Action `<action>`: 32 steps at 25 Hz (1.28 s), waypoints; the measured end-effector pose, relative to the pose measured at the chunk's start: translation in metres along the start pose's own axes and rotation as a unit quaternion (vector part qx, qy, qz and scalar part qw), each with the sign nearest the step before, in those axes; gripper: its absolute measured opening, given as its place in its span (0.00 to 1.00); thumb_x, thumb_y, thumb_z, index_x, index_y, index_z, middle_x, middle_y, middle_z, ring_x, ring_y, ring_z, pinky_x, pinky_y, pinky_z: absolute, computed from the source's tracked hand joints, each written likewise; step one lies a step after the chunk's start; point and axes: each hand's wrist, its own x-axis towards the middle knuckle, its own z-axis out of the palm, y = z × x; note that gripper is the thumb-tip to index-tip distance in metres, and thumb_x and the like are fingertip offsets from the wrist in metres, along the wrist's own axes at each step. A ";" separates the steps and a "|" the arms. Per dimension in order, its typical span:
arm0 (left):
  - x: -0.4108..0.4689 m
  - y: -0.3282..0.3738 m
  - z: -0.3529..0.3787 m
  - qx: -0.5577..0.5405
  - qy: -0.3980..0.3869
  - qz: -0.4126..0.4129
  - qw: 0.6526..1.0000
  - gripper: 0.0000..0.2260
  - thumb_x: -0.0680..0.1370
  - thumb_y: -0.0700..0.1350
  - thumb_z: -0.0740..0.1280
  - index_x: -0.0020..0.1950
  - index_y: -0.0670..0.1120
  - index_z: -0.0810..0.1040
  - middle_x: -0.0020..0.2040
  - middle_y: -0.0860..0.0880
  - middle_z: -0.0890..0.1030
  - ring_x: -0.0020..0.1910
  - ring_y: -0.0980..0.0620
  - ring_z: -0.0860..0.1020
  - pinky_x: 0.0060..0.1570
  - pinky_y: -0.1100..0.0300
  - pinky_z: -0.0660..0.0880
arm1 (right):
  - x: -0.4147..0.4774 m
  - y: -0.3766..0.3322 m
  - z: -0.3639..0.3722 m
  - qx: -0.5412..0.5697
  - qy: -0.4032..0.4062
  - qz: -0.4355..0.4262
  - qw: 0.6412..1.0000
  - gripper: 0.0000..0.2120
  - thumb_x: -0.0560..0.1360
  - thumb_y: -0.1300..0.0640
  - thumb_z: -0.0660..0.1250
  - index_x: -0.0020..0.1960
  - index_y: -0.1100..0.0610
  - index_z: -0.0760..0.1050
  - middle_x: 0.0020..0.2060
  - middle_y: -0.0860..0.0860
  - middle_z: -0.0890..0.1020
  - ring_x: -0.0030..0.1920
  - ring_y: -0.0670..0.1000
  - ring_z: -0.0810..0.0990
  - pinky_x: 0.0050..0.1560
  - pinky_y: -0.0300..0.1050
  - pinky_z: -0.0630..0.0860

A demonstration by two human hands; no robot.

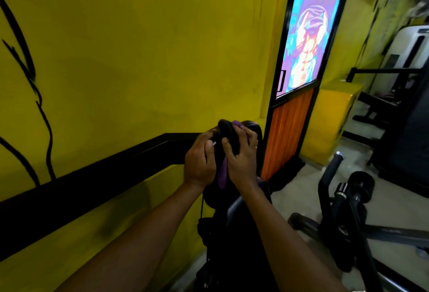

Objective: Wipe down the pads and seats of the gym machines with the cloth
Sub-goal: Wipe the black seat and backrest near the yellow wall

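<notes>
A black padded part of a gym machine [228, 136] rises in front of me, close to the yellow wall. My left hand [200, 159] grips its left side with curled fingers. My right hand [241, 154] presses a purple cloth [222, 175] against the pad's right side, fingers wrapped over it. A strip of the cloth hangs down between my two hands, and a bit of purple shows above my right fingers. The machine's dark seat [234, 208] lies below my forearms, mostly hidden.
A yellow wall [139, 59] with a black band stands close on the left. A black-framed door [299, 71] with a colourful poster and orange lower panel is ahead. Another machine with black roller pads [361, 183] stands to the right on a pale floor.
</notes>
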 end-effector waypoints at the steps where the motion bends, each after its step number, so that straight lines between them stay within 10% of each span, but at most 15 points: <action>1: 0.001 -0.001 -0.001 0.009 -0.011 -0.001 1.000 0.21 0.84 0.49 0.51 0.67 0.41 0.77 0.63 0.45 0.80 0.62 0.49 0.78 0.59 0.57 0.75 | 0.007 0.010 -0.001 -0.007 0.015 0.024 1.000 0.23 0.80 0.41 0.61 0.72 0.48 0.70 0.68 0.50 0.66 0.69 0.54 0.69 0.67 0.50 0.70; 5: 0.015 0.003 -0.020 0.058 -0.130 -0.018 0.990 0.21 0.83 0.49 0.51 0.72 0.46 0.74 0.69 0.48 0.77 0.67 0.50 0.75 0.61 0.61 0.70 | 0.079 0.010 -0.006 -0.057 0.029 0.176 0.982 0.20 0.79 0.42 0.65 0.68 0.48 0.74 0.64 0.53 0.69 0.66 0.59 0.70 0.64 0.62 0.72; 13: 0.085 -0.010 -0.008 -0.036 -0.415 -0.175 0.892 0.24 0.77 0.59 0.54 0.73 0.59 0.71 0.72 0.51 0.74 0.71 0.48 0.72 0.70 0.42 0.70 | 0.050 0.019 0.001 0.020 0.061 0.142 0.988 0.29 0.73 0.37 0.63 0.70 0.51 0.74 0.64 0.52 0.70 0.64 0.54 0.73 0.63 0.50 0.73; 20: 0.087 0.003 -0.007 -0.106 -0.416 -0.191 0.883 0.19 0.87 0.41 0.53 0.78 0.45 0.65 0.77 0.46 0.67 0.74 0.48 0.67 0.72 0.54 0.68 | 0.112 0.050 -0.022 -0.028 -0.036 0.169 0.985 0.23 0.74 0.37 0.66 0.64 0.47 0.75 0.58 0.53 0.74 0.56 0.55 0.76 0.56 0.53 0.74; 25: 0.091 -0.002 -0.006 -0.090 -0.429 -0.170 0.883 0.19 0.87 0.42 0.52 0.79 0.45 0.63 0.79 0.47 0.64 0.77 0.49 0.63 0.74 0.53 0.63 | 0.072 0.108 -0.012 0.132 0.097 0.328 0.930 0.50 0.57 0.15 0.62 0.67 0.47 0.75 0.62 0.54 0.79 0.63 0.59 0.78 0.65 0.65 0.73; 27: 0.089 -0.004 -0.005 -0.085 -0.426 -0.155 0.887 0.19 0.87 0.42 0.52 0.79 0.44 0.64 0.78 0.47 0.65 0.77 0.50 0.64 0.71 0.58 0.65 | 0.072 0.081 -0.014 0.122 0.112 0.351 0.922 0.46 0.62 0.18 0.62 0.69 0.47 0.73 0.64 0.54 0.76 0.64 0.60 0.77 0.65 0.65 0.73; 32: 0.085 -0.001 -0.006 -0.108 -0.417 -0.124 0.894 0.15 0.87 0.40 0.52 0.70 0.47 0.72 0.67 0.47 0.77 0.62 0.57 0.78 0.61 0.63 0.74 | 0.034 -0.021 0.014 0.008 0.100 0.173 0.980 0.32 0.73 0.30 0.61 0.73 0.45 0.69 0.73 0.48 0.63 0.70 0.54 0.68 0.67 0.52 0.69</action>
